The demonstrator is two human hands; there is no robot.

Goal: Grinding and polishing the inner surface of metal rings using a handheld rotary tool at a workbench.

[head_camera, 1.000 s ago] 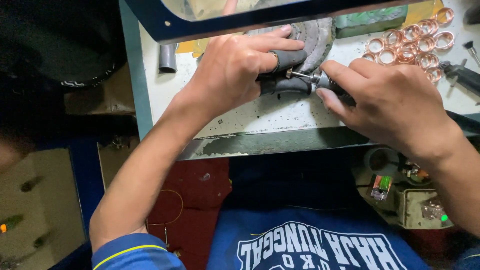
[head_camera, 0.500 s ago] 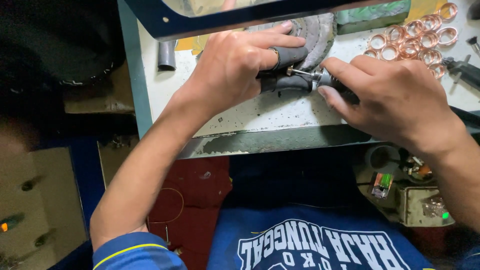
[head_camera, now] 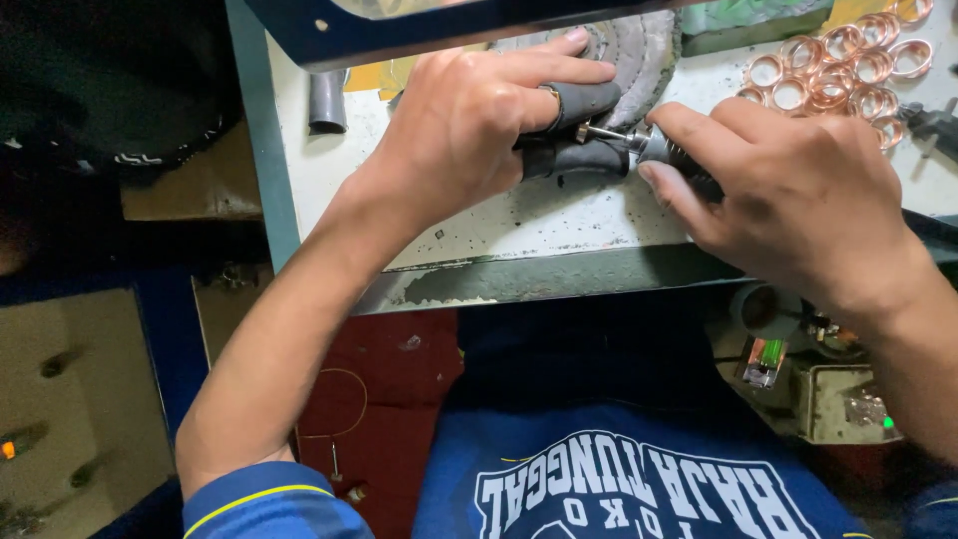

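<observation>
My left hand (head_camera: 469, 130) rests on the white bench top (head_camera: 559, 215). Its thumb and forefinger wear dark rubber guards (head_camera: 584, 100) and pinch together on a small ring (head_camera: 550, 96), of which only a thin yellowish edge shows. My right hand (head_camera: 798, 200) grips a slim rotary tool (head_camera: 667, 152) with a ribbed metal nose. The tool's thin bit (head_camera: 599, 133) points left and reaches in between the guarded fingertips. The two hands almost touch.
A heap of copper rings (head_camera: 848, 65) lies at the back right, with a dark tool (head_camera: 933, 125) beside it. A grey round pad (head_camera: 644, 50) sits behind the hands, a short grey tube (head_camera: 327, 100) at the back left. A blue frame (head_camera: 399, 30) overhangs the bench.
Both hands stay in the same place with the bit held at the guarded fingertips. Only the view shifts slightly.
</observation>
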